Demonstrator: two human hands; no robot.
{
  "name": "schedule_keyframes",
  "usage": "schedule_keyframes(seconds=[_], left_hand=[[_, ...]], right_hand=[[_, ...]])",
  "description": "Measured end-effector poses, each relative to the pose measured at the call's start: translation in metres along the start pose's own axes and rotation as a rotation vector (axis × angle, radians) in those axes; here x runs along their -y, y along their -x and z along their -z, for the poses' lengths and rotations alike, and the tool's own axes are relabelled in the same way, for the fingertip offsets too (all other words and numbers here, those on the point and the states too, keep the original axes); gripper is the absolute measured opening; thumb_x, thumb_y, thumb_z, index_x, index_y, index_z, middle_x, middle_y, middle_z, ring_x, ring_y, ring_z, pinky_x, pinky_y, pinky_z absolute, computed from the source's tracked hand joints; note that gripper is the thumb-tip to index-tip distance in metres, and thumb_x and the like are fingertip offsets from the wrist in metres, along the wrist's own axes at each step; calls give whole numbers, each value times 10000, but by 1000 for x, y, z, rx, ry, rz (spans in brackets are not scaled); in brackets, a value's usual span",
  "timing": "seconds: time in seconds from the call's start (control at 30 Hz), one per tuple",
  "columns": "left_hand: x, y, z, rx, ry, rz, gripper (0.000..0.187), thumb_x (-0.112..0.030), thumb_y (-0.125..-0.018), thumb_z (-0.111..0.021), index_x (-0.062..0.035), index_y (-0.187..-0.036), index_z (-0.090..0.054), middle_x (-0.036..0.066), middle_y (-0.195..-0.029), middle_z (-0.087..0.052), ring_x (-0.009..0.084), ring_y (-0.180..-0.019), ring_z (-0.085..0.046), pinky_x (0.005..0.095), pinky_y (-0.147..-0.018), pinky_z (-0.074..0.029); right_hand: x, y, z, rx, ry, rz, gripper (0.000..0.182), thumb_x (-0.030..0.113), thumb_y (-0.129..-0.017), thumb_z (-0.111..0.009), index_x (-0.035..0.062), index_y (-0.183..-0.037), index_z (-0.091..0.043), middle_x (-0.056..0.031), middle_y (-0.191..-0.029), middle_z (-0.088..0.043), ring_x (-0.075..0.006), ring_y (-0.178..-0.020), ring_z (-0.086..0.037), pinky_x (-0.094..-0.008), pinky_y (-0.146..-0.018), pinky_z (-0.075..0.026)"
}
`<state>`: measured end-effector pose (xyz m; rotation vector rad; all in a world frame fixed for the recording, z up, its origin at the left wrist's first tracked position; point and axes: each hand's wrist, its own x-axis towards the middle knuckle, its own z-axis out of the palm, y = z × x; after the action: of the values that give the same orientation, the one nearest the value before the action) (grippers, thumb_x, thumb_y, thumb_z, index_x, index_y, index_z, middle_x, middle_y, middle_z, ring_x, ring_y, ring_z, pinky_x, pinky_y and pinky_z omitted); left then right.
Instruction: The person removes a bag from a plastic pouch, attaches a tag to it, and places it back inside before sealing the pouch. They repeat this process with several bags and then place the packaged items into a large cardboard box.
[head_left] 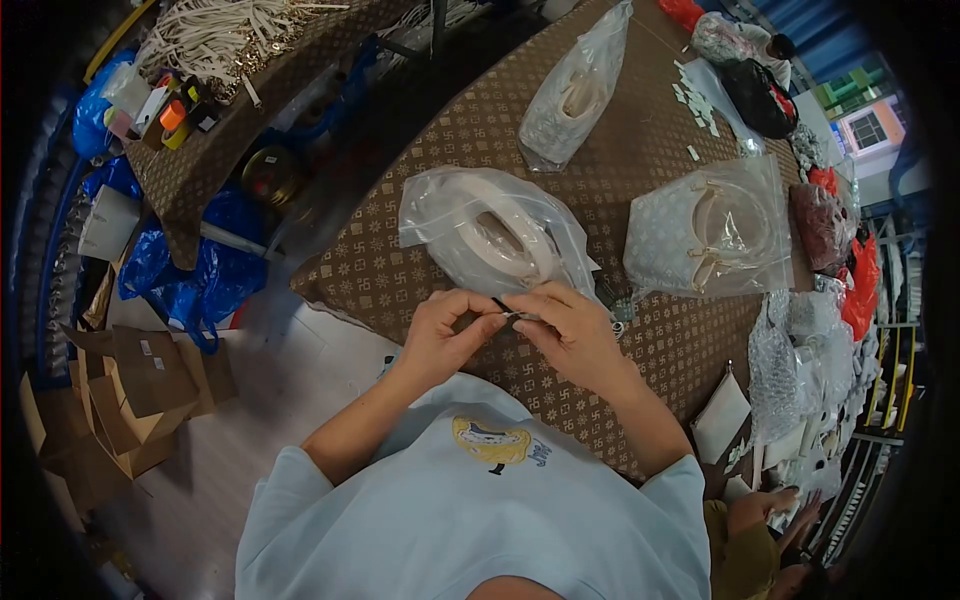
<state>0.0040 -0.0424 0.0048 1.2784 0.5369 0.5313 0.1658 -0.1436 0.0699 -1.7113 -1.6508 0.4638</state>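
Observation:
My left hand (451, 335) and my right hand (566, 336) meet near the table edge, fingertips pinched together. Between them is a small black strip (500, 304) with a thin pale piece beside it; its exact kind is too small to tell. Just beyond my fingers lies a pale handbag in a clear plastic bag (452, 236), its light handle (512, 263) arched on top. To the right, a whitish patterned handbag in clear plastic (664, 236) lies with its handles showing. Farther back stands another plastic-wrapped bag (567, 112).
The brown patterned tablecloth (380, 275) covers the table. Small white tags (697, 105) are scattered at the back. Bubble wrap (775, 375) and a co-worker's hand (780, 500) are on the right. Cardboard boxes (140, 385) and a blue plastic bag (190, 265) stand left; straps (225, 40) heap on another table.

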Motion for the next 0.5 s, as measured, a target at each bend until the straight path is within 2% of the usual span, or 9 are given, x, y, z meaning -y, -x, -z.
schedule_keyframes(seconds=[0.07,0.1,0.17,0.2,0.27,0.3,0.4,0.47,0.5], left_hand=[[-16,-16,5,7,-589,-661,162,-118,-809,-670,-78,-963,-640,23,-713,-645,146,-570,-578,272,-526,-439],[-28,-14,6,3,-593,-666,162,-118,-809,-670,-78,-963,-640,23,-713,-645,146,-570,-578,272,-526,-439],[-49,-11,8,11,-827,-375,138,-125,-789,-642,-104,-923,-662,60,-674,-634,254,-541,-594,344,-499,-462],[-51,-12,10,10,-827,-375,138,-125,-789,-642,-104,-923,-662,60,-674,-634,254,-541,-594,344,-499,-462],[-55,-17,14,5,-1240,-396,92,-139,-797,-601,-108,-853,-665,56,-652,-629,269,-565,-611,372,-515,-481],[-55,-17,16,5,-1240,-400,92,-139,-797,-601,-108,-853,-665,56,-652,-629,269,-565,-611,372,-515,-481],[-57,-13,28,50,-1316,-409,81,-153,-788,-586,-111,-815,-649,64,-668,-634,264,-601,-627,375,-529,-492],[-65,-4,35,258,-1337,-352,58,-114,-738,-631,-114,-789,-660,56,-685,-636,253,-629,-627,360,-539,-485],[-71,-1,37,258,-1338,-352,58,-114,-738,-631,-114,-789,-660,56,-685,-636,253,-629,-627,360,-539,-485]], right_hand=[[2,3,1,70,76,-16,204,87,-770,-677,78,-970,-636,-73,-888,-622,-256,-760,-625,-340,-627,-494],[2,3,2,130,157,-33,205,95,-767,-683,74,-963,-631,-75,-905,-615,-258,-757,-619,-342,-621,-491],[-1,1,8,116,127,-41,184,89,-772,-681,68,-945,-622,-74,-891,-613,-239,-720,-611,-328,-604,-484],[-3,1,12,108,99,-56,165,83,-777,-679,61,-927,-613,-72,-877,-610,-219,-683,-604,-313,-586,-477],[-1,-4,19,36,-34,-139,143,71,-792,-667,52,-917,-601,-71,-853,-605,-193,-645,-588,-299,-569,-469],[0,-6,22,-39,-168,-221,121,59,-807,-655,44,-908,-589,-71,-828,-599,-166,-607,-572,-284,-552,-460],[-17,-3,15,-190,-208,-269,96,54,-833,-633,25,-885,-557,-66,-785,-588,-130,-547,-536,-261,-523,-441],[-20,-2,11,-241,-223,-280,96,58,-838,-629,24,-874,-547,-69,-768,-581,-127,-534,-534,-260,-506,-437],[-19,-2,9,-289,-239,-291,99,62,-843,-625,22,-863,-537,-73,-751,-574,-125,-520,-532,-259,-489,-432]])
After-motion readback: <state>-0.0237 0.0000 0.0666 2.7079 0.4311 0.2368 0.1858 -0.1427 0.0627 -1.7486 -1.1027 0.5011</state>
